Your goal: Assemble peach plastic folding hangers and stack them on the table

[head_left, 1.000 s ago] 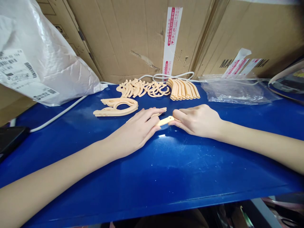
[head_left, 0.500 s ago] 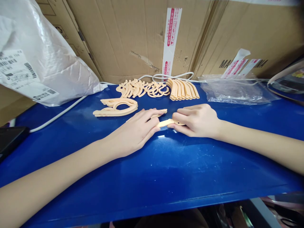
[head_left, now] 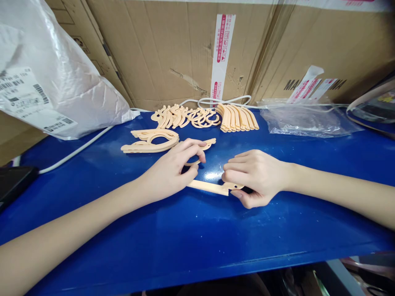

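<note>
My left hand (head_left: pixel 173 168) curls its fingers around a peach plastic hook piece (head_left: pixel 207 144) and also touches the left end of a flat peach plastic arm piece (head_left: pixel 212 188). My right hand (head_left: pixel 256 174) pinches the right end of that arm piece against the blue table (head_left: pixel 197 238). Just behind my left hand lie two assembled peach hangers (head_left: pixel 151 140). Further back sit a pile of loose hook pieces (head_left: pixel 185 116) and a row of stacked arm pieces (head_left: pixel 237 116).
Cardboard boxes (head_left: pixel 185 49) wall off the back. A white plastic bag (head_left: pixel 46 78) lies at the left, a clear plastic bag (head_left: pixel 305 121) at the right. A white cable (head_left: pixel 74 151) runs across the table. A black phone (head_left: pixel 14 183) is at the left edge.
Both hands pulled toward me and slightly apart. The arm piece now lies lower on the table, and my left fingers have curled up around the hook piece.
</note>
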{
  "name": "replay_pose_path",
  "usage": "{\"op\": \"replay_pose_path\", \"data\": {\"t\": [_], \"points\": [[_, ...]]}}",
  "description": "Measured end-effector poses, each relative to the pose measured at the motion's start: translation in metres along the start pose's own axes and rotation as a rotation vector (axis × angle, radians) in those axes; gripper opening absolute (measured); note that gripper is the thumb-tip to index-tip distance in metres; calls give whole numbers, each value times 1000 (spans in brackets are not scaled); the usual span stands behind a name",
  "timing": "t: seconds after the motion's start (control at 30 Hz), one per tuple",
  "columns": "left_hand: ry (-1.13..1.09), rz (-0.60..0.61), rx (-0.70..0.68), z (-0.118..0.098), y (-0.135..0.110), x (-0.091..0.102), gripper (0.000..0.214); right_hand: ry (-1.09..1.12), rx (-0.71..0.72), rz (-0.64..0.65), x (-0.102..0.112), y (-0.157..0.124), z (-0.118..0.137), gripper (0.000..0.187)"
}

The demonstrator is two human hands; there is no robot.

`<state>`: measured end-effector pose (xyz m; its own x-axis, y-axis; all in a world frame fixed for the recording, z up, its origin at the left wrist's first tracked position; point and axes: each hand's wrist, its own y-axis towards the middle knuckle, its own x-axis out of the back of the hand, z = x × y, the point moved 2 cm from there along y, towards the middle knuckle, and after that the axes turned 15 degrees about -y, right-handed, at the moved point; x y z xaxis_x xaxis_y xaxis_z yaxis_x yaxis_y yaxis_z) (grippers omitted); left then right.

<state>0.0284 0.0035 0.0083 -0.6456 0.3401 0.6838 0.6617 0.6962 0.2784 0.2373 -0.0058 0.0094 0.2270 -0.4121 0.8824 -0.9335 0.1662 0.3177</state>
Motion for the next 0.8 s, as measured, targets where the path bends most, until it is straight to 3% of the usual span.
{"op": "replay_pose_path", "data": {"t": [0.2, 0.33, 0.43, 0.57, 0.7, 0.8], "points": [[-63, -91, -82, -1, 3, 2, 15, 78, 30, -8, 4, 4, 0, 14], [-69, -119, -20, -1, 3, 2, 22, 144, 15, 46, 3, 4, -2, 15], [-30, -104, 8, 1, 1, 1, 28, 185, 1, 53, 0, 4, -2, 17], [98, -28, -62, 2, -1, -1, 30, 271, -49, 56, -3, 4, -2, 12], [157, -11, -67, 3, -2, -2, 30, 285, -106, 66, -2, 6, 1, 28], [190, -28, -76, 4, -3, -1, 27, 336, -126, 84, -1, 8, 6, 21]]}}
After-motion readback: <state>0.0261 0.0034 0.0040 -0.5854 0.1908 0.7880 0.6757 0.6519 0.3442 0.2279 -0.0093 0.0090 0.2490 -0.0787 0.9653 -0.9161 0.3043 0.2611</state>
